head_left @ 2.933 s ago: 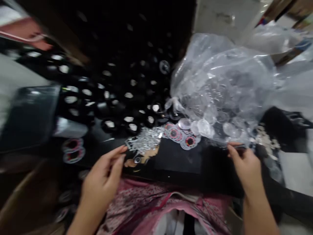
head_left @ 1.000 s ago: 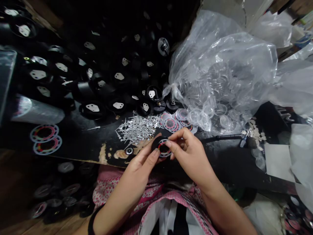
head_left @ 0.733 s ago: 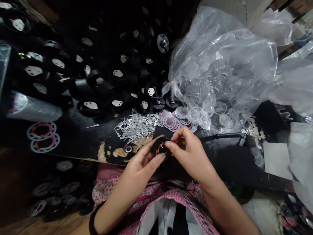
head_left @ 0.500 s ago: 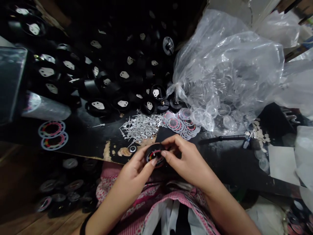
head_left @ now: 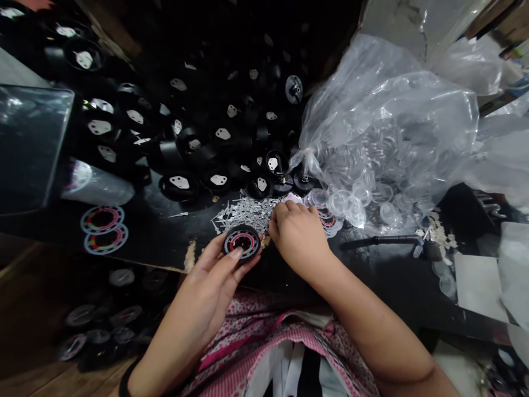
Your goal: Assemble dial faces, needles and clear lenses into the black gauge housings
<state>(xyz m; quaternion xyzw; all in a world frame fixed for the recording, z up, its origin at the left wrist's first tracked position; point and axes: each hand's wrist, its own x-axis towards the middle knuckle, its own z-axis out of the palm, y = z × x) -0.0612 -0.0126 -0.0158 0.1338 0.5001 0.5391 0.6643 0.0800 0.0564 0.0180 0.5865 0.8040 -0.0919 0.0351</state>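
Note:
My left hand [head_left: 219, 273] is closed around a round black gauge [head_left: 241, 243], thumb on its rim and lower face. A dial with red and white markings shows inside the gauge. My right hand [head_left: 298, 234] is at the right edge of a pile of small white gauge needles [head_left: 243, 212], its fingers bent downward and pressed together. Their tips are hidden, so what they pinch cannot be made out. Just behind this hand lie loose printed dial discs [head_left: 330, 223], partly covered by it.
Black gauge housings [head_left: 177, 184] with white plates crowd the back. A clear plastic bag [head_left: 388, 110] of transparent lenses stands at the right. A black-handled tool [head_left: 376, 241] lies on the black table, and two dial discs [head_left: 103, 238] overlap at the left.
My right hand has let go of the gauge and moved up to the needle pile. My left hand has shifted left and up with the gauge, turning its face into view.

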